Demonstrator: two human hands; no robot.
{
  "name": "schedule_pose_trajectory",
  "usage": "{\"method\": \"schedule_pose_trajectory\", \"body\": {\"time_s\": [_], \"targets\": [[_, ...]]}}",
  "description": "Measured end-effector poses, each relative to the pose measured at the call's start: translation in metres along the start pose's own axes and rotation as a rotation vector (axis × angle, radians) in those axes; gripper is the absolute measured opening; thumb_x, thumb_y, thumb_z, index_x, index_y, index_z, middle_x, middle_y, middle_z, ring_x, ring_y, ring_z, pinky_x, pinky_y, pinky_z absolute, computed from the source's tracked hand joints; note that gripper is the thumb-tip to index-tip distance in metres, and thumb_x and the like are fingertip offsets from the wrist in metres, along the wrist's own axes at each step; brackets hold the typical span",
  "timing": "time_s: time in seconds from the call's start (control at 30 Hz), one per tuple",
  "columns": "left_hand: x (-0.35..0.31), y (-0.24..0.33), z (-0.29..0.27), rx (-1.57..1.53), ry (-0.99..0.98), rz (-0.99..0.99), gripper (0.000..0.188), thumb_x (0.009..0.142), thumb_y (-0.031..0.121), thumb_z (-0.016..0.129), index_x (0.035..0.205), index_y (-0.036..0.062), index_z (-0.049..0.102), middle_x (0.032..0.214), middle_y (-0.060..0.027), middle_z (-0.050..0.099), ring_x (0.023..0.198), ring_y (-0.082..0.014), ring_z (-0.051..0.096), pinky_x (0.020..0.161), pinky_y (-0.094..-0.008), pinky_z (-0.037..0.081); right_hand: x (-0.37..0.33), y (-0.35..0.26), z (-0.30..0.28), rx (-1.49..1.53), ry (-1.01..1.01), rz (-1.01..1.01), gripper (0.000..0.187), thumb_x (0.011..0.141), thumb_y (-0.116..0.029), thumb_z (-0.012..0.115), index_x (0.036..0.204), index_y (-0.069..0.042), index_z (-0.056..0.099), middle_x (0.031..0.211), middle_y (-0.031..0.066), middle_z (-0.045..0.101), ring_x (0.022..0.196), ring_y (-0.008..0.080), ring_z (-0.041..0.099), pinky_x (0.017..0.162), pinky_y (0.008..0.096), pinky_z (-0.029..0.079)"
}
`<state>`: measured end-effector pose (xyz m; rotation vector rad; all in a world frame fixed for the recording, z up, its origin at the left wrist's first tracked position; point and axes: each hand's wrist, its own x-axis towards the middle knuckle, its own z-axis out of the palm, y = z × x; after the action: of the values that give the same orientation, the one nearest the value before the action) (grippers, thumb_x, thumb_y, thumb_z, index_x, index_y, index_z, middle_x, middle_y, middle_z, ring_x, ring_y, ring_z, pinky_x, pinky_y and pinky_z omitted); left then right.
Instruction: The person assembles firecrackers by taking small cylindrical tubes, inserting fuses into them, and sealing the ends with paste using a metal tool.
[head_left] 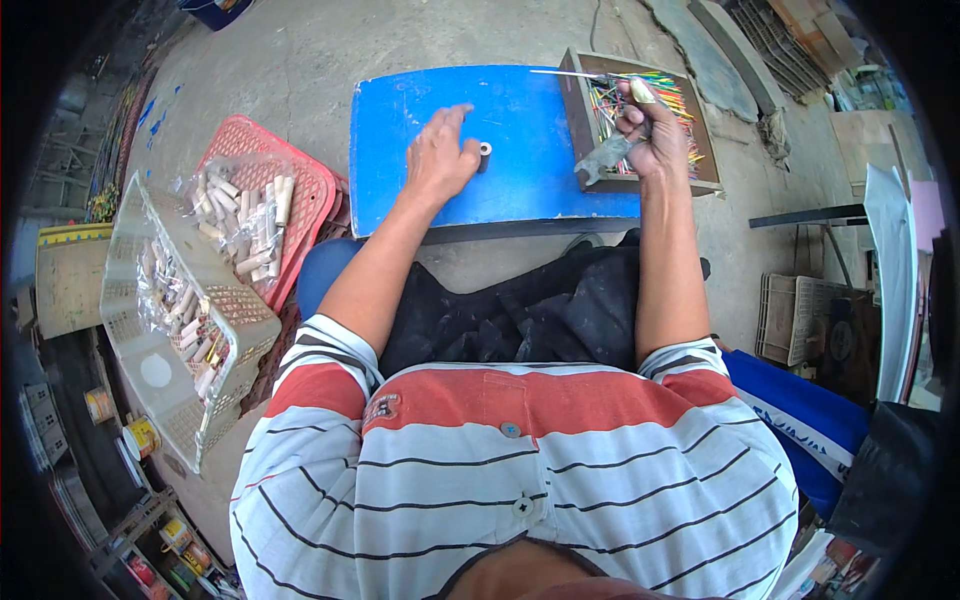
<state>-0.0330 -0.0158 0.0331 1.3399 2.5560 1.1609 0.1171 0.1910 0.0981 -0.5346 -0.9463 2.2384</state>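
My left hand [437,155] hovers over or rests on the blue board [400,110], fingers stretched out and apart, holding nothing that I can see. Just right of its thumb, a small pale-topped cylinder with a dark centre [486,151] stands upright on the board. My right hand [655,140] is raised over the wooden tray [712,187], its fingertips pinching a thin pale stick [560,72] that points left. A shiny yellowish patch shows at that thumb. By the palm is a crumpled grey cloth [605,160]; whether the hand grips it is unclear. Many coloured thin sticks [680,100] lie in the tray.
On the left, a red plastic basket [318,180] carries a clear bag of pale cylinders [262,225]. A white basket [240,325] beside it holds more. Shelves with tubs [140,437] stand lower left. A dark bar [805,216] juts in from the right.
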Motion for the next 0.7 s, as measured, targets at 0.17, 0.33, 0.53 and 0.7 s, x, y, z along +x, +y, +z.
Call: {"method": "schedule_pose_trajectory", "body": {"time_s": [0.17,0.33,0.53,0.7], "targets": [[0.005,0.024,-0.022,-0.750,-0.063,-0.028,0.034,0.076,0.012,0.050,0.109,0.0036,0.055,0.085,-0.0072,0.057,0.067,-0.0117,0.052,0.060,-0.0250,0.044,-0.006,0.046,0.030,-0.017,-0.037,0.190,0.016,0.080,-0.009,0.059,0.094,-0.002,0.056,0.082,0.0084,0.062,0.053,0.0078,0.046,0.046,0.0220,0.036],[0.005,0.026,-0.017,-0.980,-0.022,-0.017,0.026,0.079,0.012,0.049,0.100,-0.0002,0.055,0.078,-0.0053,0.055,0.060,-0.0095,0.050,0.056,-0.0220,0.041,-0.017,0.086,0.053,-0.113,-0.073,0.271,0.015,0.079,-0.011,0.061,0.091,-0.003,0.055,0.079,0.0070,0.064,0.052,0.0067,0.049,0.045,0.0207,0.037],[0.012,0.010,-0.020,-1.147,0.054,-0.078,0.021,0.085,0.014,0.044,0.093,-0.0028,0.054,0.078,-0.0069,0.054,0.064,-0.0108,0.049,0.058,-0.0216,0.040,-0.018,0.091,0.060,-0.423,-0.059,0.117,0.023,0.087,-0.020,0.054,0.096,0.001,0.056,0.084,0.0073,0.063,0.057,0.0073,0.049,0.051,0.0212,0.039],[0.020,-0.001,-0.028,-1.133,0.053,-0.130,0.020,0.086,0.015,0.043,0.090,-0.0017,0.054,0.077,-0.0072,0.054,0.062,-0.0109,0.049,0.057,-0.0215,0.039,-0.011,0.081,0.054,-0.866,-0.125,-0.147,0.037,0.091,-0.029,0.045,0.100,0.005,0.057,0.088,0.0090,0.063,0.064,0.0109,0.054,0.059,0.0243,0.043]]}}
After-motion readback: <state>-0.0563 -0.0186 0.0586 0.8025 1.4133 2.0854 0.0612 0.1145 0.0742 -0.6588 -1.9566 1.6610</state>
